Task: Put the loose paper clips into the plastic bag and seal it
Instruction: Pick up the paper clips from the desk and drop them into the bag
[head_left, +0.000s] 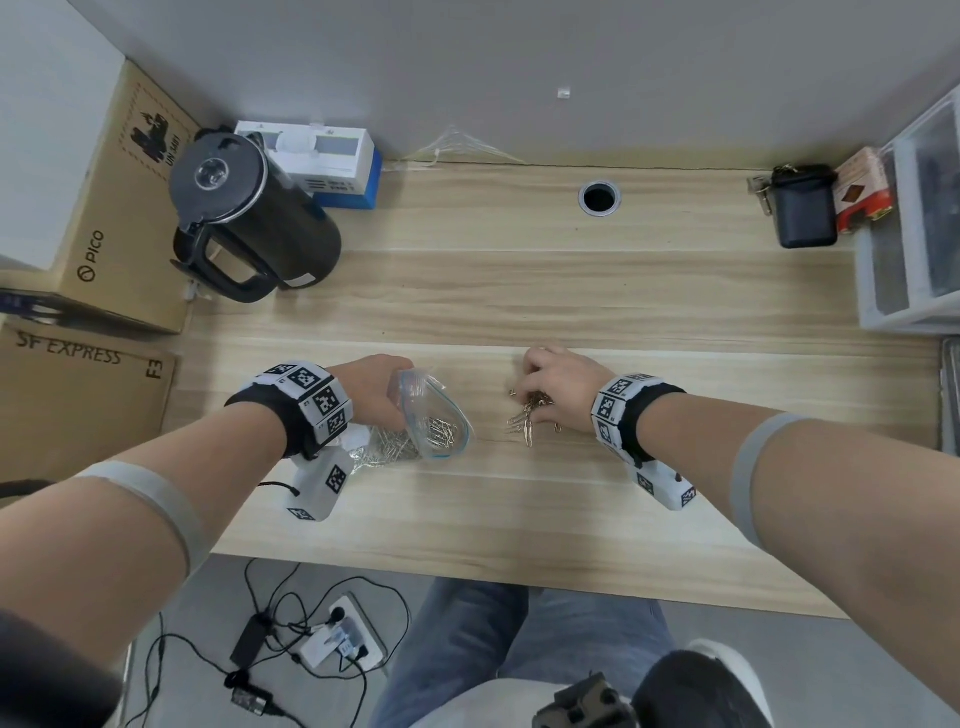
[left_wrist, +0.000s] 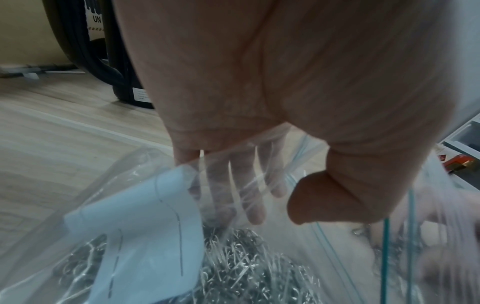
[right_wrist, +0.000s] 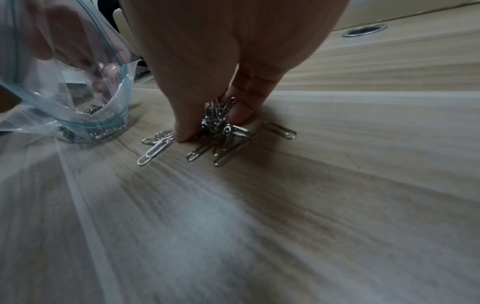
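A clear plastic bag (head_left: 431, 421) with a blue zip strip lies on the wooden table (head_left: 519, 499), mouth open toward the right. My left hand (head_left: 371, 392) grips its rim, fingers inside and thumb (left_wrist: 324, 197) outside. Many silver paper clips (left_wrist: 246, 267) fill the bag beside a white label (left_wrist: 145, 226). A small pile of loose paper clips (head_left: 530, 415) sits right of the bag. My right hand (head_left: 550, 387) pinches a bunch of those clips (right_wrist: 215, 117) between thumb and fingers, with several more flat on the table (right_wrist: 153, 152).
A black kettle (head_left: 249, 218) and cardboard boxes (head_left: 98, 218) stand at the back left. A cable hole (head_left: 599, 197), a black pouch (head_left: 802, 213) and clear drawers (head_left: 914, 228) lie at the back and right. Cables and a power strip (head_left: 343, 639) lie on the floor.
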